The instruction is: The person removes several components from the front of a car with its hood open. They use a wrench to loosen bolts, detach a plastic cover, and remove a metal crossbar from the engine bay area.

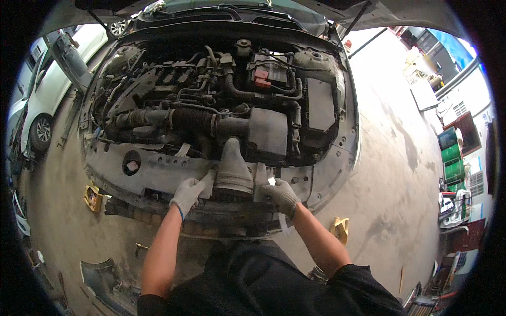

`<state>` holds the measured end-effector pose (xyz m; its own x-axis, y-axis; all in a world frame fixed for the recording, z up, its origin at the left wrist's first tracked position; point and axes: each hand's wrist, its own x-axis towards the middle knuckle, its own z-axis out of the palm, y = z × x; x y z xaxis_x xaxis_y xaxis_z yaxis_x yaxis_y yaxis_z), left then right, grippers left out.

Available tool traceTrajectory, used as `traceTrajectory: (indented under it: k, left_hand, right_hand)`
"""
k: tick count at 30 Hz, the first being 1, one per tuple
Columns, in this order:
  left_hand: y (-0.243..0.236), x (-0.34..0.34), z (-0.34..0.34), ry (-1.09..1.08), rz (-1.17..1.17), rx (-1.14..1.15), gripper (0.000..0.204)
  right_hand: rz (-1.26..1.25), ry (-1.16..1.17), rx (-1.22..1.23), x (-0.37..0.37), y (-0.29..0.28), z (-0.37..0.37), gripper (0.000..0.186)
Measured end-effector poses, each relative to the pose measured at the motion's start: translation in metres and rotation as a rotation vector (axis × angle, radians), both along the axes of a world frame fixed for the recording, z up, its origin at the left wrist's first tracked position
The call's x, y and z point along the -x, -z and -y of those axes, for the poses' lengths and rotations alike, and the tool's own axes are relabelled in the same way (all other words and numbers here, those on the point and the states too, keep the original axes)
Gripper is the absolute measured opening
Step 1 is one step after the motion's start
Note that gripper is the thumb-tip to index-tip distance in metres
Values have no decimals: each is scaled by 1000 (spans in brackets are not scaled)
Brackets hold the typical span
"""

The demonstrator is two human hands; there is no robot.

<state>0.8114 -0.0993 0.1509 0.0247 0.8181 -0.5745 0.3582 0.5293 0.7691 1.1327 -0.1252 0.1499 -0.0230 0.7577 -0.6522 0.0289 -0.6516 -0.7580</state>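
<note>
In the head view an open car engine bay (pixel 158 84) lies before me, above a dusty front cover panel (pixel 132 179). A grey plastic air intake duct (pixel 233 168) with flat side flanges sits at the front middle, below the black airbox (pixel 266 134). My gloved left hand (pixel 187 196) is closed on the duct's left flange. My gloved right hand (pixel 280 197) is closed on its right flange. A pale, narrow strip (pixel 285 225) hangs below my right hand; I cannot tell what it is.
A white car (pixel 39 113) stands at the left. Yellow boxy objects (pixel 93 197) rest on the floor either side of the bumper. A dark curved body part (pixel 97 279) lies at lower left. Green drums (pixel 450 158) line the right wall. The raised hood (pixel 316 10) hangs overhead.
</note>
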Motion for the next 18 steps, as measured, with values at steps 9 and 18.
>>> traceTrajectory:
  k: [9, 18]
  left_hand:
    - [32, -6, 16, 153, -284, -379, 43]
    - [-17, -15, -30, 446, -713, -265, 62]
  right_hand:
    - [-11, -4, -34, -13, 17, -11, 18]
    - [-62, 125, -126, 15, -3, 10, 15]
